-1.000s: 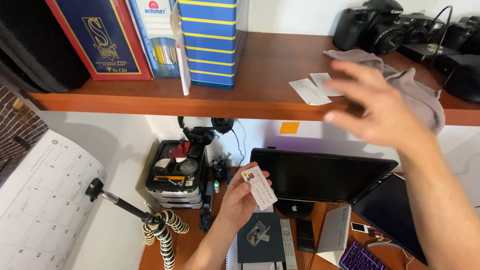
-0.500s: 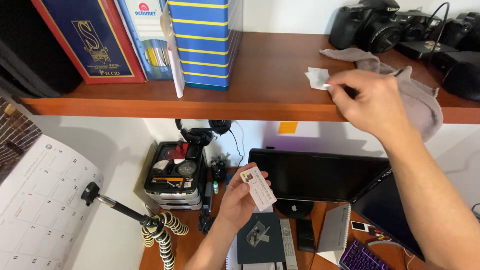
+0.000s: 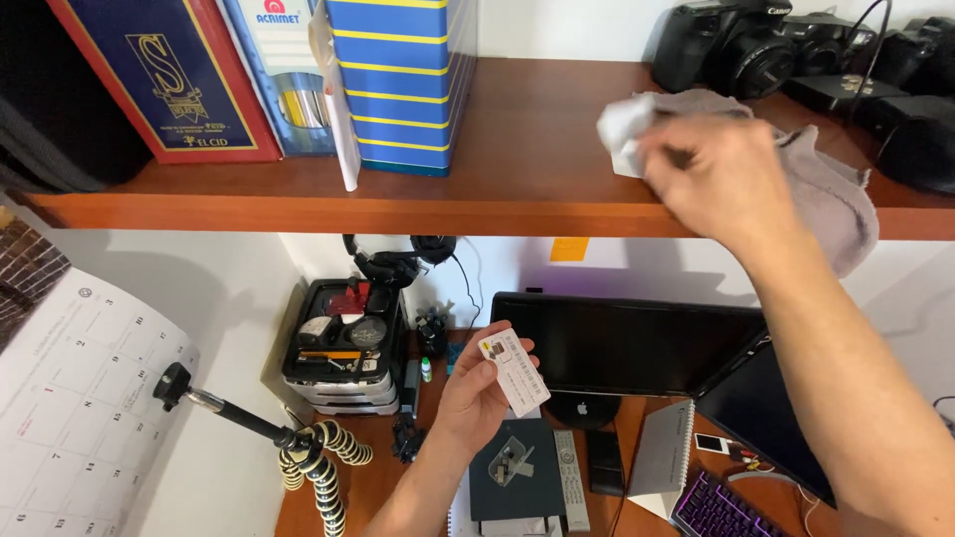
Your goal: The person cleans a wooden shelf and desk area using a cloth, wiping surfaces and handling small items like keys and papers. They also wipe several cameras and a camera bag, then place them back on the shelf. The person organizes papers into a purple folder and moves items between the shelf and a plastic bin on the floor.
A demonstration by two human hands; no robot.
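Observation:
My left hand (image 3: 476,395) is low in the middle of the view, above the desk, and holds a white card (image 3: 513,372) upright between thumb and fingers. My right hand (image 3: 718,177) is up at the wooden shelf (image 3: 517,169), blurred by motion, and grips white paper slips (image 3: 625,132) lifted off the shelf. A grey cloth (image 3: 826,189) lies on the shelf just behind and right of that hand.
Boxes and a blue striped tin (image 3: 403,80) stand at the shelf's left, cameras (image 3: 731,45) at its right. Below are a dark monitor (image 3: 627,348), a stacked tray (image 3: 343,348), headphones (image 3: 398,261), a flexible tripod (image 3: 308,462), a keyboard (image 3: 721,502) and a wall calendar (image 3: 80,408).
My right hand came down onto the paper slips on the shelf, pinched them and lifted them. My left hand kept the card still.

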